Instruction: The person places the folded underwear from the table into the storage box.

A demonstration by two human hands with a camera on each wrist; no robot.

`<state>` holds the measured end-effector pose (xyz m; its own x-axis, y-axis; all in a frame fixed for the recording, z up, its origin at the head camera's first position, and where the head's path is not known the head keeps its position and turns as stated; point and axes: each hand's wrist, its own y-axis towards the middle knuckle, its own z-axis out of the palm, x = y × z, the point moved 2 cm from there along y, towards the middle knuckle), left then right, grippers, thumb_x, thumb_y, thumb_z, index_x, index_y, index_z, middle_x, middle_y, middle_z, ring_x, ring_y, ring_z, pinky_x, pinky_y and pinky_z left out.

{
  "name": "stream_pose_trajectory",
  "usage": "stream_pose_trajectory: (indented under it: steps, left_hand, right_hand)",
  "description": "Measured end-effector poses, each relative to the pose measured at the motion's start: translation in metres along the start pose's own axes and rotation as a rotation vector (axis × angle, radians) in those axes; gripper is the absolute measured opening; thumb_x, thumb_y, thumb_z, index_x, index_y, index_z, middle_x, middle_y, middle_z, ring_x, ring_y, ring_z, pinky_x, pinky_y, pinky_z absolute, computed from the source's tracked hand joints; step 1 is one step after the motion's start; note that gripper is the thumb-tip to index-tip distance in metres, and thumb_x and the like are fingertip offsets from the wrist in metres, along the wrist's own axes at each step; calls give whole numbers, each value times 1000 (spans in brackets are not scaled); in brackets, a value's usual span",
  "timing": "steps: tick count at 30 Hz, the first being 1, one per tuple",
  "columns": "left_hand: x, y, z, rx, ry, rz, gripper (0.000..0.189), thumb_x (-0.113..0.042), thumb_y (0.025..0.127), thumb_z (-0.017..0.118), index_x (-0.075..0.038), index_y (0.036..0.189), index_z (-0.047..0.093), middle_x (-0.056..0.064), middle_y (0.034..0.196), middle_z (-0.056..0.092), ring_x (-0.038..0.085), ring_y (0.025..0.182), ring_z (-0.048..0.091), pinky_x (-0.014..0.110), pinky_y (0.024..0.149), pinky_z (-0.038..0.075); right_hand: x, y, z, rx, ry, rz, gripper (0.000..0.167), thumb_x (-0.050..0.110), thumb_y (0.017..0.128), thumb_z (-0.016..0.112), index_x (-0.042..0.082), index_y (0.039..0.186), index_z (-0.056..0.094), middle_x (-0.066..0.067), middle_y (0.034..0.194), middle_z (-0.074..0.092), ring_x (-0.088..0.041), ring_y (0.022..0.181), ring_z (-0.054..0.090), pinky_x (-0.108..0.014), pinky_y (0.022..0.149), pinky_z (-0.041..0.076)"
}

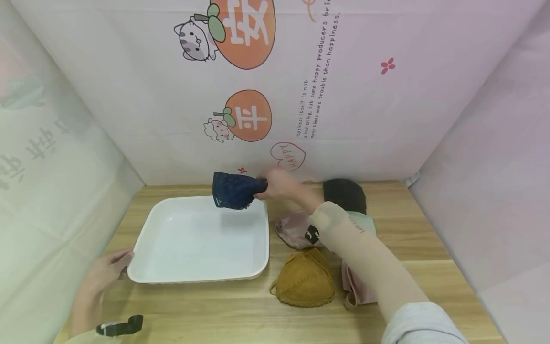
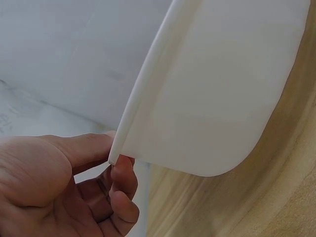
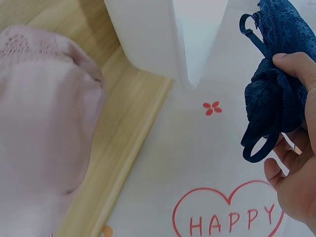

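Observation:
My right hand pinches a folded navy lace bra over the back right part of a white tray. In the right wrist view, thumb and fingers grip the bra at its middle, and thin strap loops stick out. My left hand is at the tray's front left corner. The left wrist view shows its thumb and forefinger pinching the tray's rim, the other fingers curled below. The tray's inside shows no contents.
Right of the tray lie a mustard folded bra, a pink one, a black one, a mint piece and another pink piece, partly hidden by my right arm. Printed cloth walls surround the wooden table.

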<state>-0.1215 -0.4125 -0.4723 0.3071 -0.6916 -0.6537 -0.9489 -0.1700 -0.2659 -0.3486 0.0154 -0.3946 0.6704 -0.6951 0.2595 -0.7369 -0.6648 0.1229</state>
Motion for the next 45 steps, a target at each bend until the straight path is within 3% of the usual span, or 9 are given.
stream_pose_trajectory:
  steps: [13, 45]
  left_hand:
    - [-2, -2, 0, -14, 12, 29, 52, -29, 109, 41, 13, 139, 47, 17, 106, 73, 6, 77, 63, 23, 67, 57]
    - [-1, 1, -2, -6, 37, -3, 52, -31, 108, 41, 11, 138, 50, 5, 91, 71, 14, 80, 59, 26, 72, 46]
  right_hand:
    - [31, 15, 14, -32, -80, -67, 40, 50, 80, 77, 17, 103, 74, 7, 96, 71, -11, 87, 58, -27, 79, 50]
    - [84, 42, 46, 1, -102, -74, 44, 54, 83, 73, 19, 109, 74, 7, 101, 70, -10, 93, 60, -27, 85, 53]
